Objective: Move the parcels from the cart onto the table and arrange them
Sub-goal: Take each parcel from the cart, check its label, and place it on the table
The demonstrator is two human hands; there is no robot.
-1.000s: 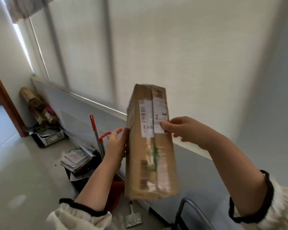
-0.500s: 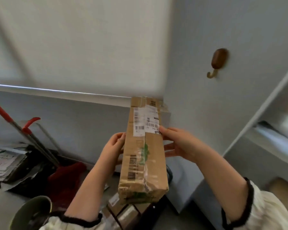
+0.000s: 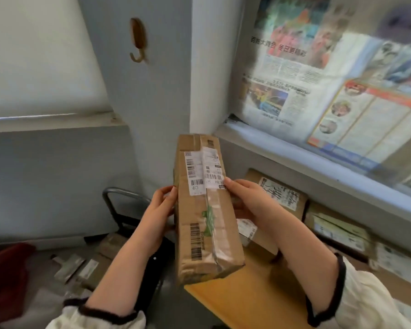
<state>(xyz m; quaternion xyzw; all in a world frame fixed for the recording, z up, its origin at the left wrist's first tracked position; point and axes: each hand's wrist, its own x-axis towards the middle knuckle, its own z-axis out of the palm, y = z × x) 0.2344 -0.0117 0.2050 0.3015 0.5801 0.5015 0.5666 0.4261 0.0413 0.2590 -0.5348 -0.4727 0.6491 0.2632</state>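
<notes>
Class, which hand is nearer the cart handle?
Left. The left hand grips the box on the side facing the handle; the right hand holds its far side, toward the table.

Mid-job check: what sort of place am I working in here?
Likely an informal parcel storeroom or back room: labelled cardboard parcels line the wooden table, a cart handle stands beside it, and newspaper covers the panel above.

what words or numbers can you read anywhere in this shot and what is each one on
"C9", as best it reads: white label on the held parcel.
"7H": second label beside it, same parcel.
"冬日更精彩", roughly: blurred newspaper headline.
Too small or blurred: barcode digits, label small print, newspaper body text, labels on the other parcels.
</notes>
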